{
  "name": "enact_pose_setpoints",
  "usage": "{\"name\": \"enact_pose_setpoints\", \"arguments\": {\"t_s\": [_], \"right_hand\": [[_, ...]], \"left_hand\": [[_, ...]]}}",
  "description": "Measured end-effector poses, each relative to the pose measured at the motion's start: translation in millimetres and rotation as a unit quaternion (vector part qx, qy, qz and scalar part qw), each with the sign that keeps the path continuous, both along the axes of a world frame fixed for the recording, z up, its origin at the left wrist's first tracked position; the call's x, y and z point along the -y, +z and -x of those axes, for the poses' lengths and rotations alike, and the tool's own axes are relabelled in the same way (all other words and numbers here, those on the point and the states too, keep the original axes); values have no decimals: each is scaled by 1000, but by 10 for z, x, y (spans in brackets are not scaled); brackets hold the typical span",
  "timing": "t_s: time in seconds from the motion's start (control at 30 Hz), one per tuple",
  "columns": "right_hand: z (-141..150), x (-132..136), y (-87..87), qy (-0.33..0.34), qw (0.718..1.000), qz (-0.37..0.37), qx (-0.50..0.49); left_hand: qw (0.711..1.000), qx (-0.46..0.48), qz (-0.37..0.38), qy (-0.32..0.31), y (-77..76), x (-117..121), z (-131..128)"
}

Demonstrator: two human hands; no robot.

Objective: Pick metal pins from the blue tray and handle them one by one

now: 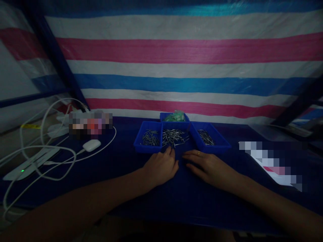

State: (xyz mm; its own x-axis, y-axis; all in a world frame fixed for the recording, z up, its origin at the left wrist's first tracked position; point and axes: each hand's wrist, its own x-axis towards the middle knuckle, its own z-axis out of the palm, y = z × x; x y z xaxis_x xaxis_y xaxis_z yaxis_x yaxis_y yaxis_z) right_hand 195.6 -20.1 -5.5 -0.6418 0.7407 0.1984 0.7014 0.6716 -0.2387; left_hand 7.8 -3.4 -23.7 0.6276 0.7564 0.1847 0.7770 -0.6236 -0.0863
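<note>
My left hand (pixel 161 167) rests on the dark blue table just in front of the trays, its thumb and fingers pinched together on a thin metal pin at the edge of a loose pile of pins (pixel 174 137). My right hand (pixel 205 164) lies flat on the table beside it, fingers stretched out toward the left, a ring on one finger, holding nothing. A blue tray (pixel 137 143) on the left and a blue tray (pixel 222 143) on the right each hold more metal pins. A smaller blue tray (pixel 163 117) behind them holds something green.
White cables (pixel 50 158), a white power strip (pixel 27 168) with a green light and a small white earbud case (pixel 91 145) crowd the table's left side. Papers (pixel 275 168) lie at the right. A striped tarpaulin (pixel 176 50) hangs right behind the trays.
</note>
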Motion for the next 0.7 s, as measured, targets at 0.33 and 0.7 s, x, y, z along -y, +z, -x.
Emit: {"name": "enact_pose_setpoints", "arguments": {"t_s": [0.33, 0.7], "right_hand": [[-23, -49, -55, -1, 1000, 17, 24], [-58, -60, -35, 17, 999, 23, 19]], "left_hand": [[1000, -23, -20, 7, -9, -12, -18], [999, -25, -16, -15, 6, -13, -10]]}}
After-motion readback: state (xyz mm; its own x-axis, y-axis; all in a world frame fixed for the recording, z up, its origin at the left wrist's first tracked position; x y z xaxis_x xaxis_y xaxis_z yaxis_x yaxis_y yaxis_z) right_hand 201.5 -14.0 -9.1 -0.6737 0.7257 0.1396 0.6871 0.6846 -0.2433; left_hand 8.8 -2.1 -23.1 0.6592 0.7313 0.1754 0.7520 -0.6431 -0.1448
